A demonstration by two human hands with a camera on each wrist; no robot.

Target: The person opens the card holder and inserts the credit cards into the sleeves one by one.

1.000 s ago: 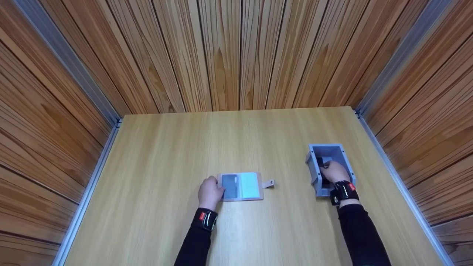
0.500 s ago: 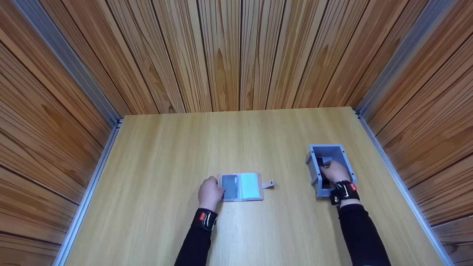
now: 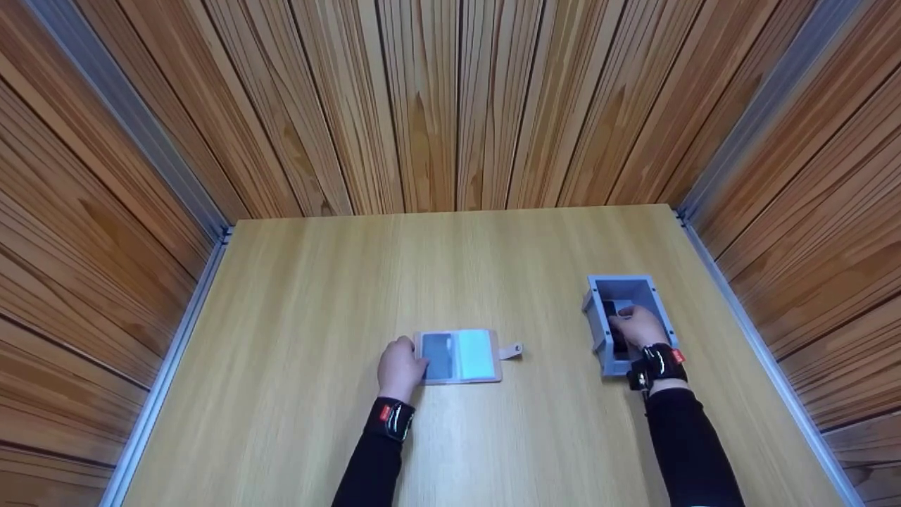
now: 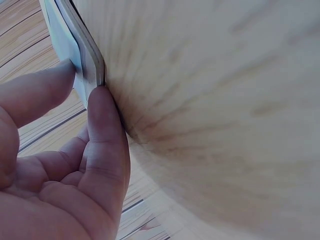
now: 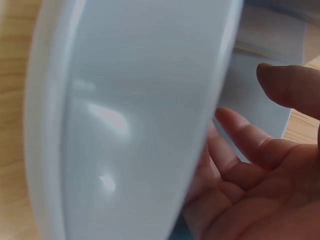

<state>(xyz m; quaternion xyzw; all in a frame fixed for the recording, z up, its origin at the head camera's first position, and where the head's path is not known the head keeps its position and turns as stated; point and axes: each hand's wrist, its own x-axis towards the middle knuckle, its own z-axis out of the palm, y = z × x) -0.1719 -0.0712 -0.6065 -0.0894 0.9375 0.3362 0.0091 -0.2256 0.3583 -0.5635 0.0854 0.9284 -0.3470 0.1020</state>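
A card holder lies unfolded on the table, with clear pockets inside and a snap strap sticking out to the right. My left hand pinches its left edge; in the left wrist view the thumb is on the inner face and the index finger behind the cover. My right hand reaches down into a grey plastic bin. Its thumb and fingers stand apart with nothing between them in the right wrist view. A black object lies along the bin's left inside wall, close to the fingertips, partly hidden by the hand.
The wooden table is bounded by metal rails on both sides and a plank wall at the back. In the right wrist view the bin's near wall covers much of the picture.
My right hand's fingers have spread slightly inside the bin, and a little more of the black object shows. The left hand and the card holder have stayed put.
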